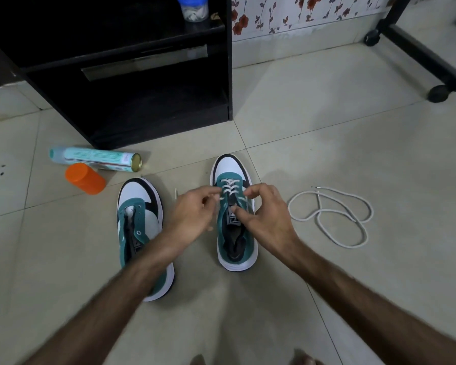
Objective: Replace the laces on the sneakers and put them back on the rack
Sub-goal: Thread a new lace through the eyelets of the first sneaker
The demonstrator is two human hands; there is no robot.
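Sneakers stand side by side on the floor (327, 114); my left hand (192, 212) and right hand (263, 209) pinch the lace (228, 187) ends of the right sneaker (231, 169), threading eyelets.

The floor (327, 122) is laid with large pale, greenish-grey glossy tiles, their thin dark joints running diagonally across the view. A black cabinet (132, 75) with open shelves stands on it at upper left, its lower front reaching the tiles; a strip on its middle shelf edge catches the light. Behind it to the right, the wall (300, 14) carries white wallpaper printed with red flowers and grey leafy stems. At upper right, a black frame on dark castor wheels (437, 93) rests on the tiles. The light is soft and even, casting faint shadows.
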